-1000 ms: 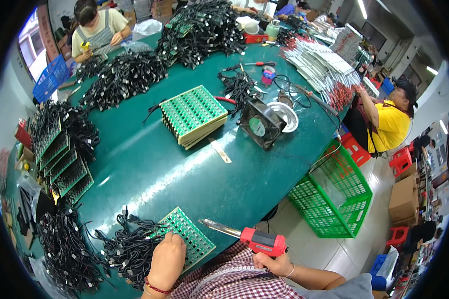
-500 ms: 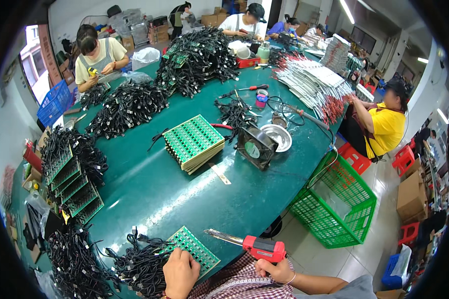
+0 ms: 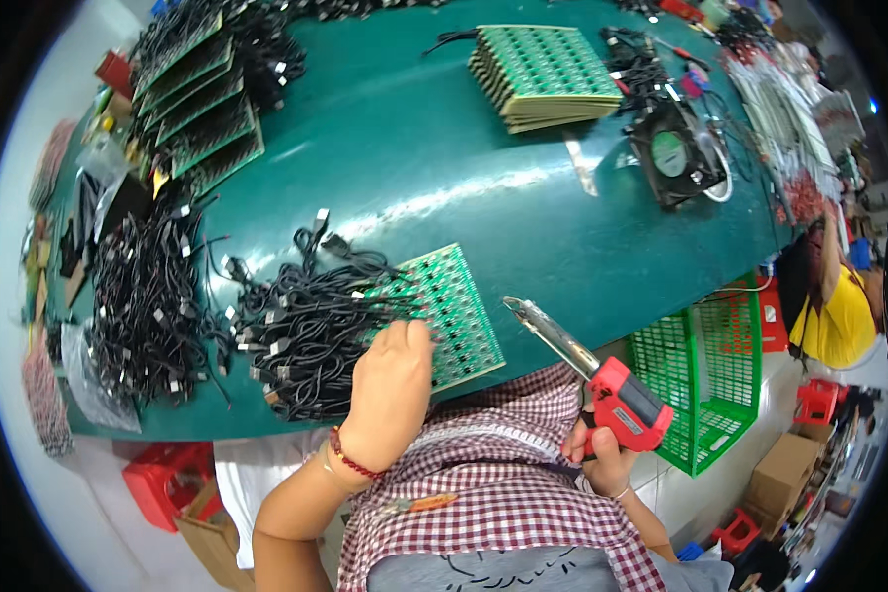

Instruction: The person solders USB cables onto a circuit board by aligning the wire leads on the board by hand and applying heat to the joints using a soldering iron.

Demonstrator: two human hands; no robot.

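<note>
1. What has just changed is mostly the viewpoint: it has tipped down and turned, so the far end of the counter [image 3: 365, 113] has dropped out of sight and the near work fills the middle. Board, cables and tool keep much the same places relative to one another, which suggests a pause or a careful setting of the fingers rather than a new step.
2. The circuit board [image 3: 462, 321] lies flat at the near edge of the counter, its left part covered by black cables [image 3: 301, 331].
3. The left hand [image 3: 393, 380] is over the board's left part, fingers bunched narrow and pointing far; whether a wire end is pinched there I cannot tell.
4. The right hand [image 3: 610, 466] is closed around the handle of a red and black soldering gun [image 3: 629, 405], to the right of the board and in front of the checked apron [image 3: 548, 400].
5. The gun's long axis runs from near right to far left, tip at the far left end. That tip appears just beside the board's right edge, apart from it, so probably nothing is being heated now.
6. The board's right edge runs far to near, slanting rightward as it nears; with its left edge hidden, its long axis is unclear. The cables trail leftward.
</note>
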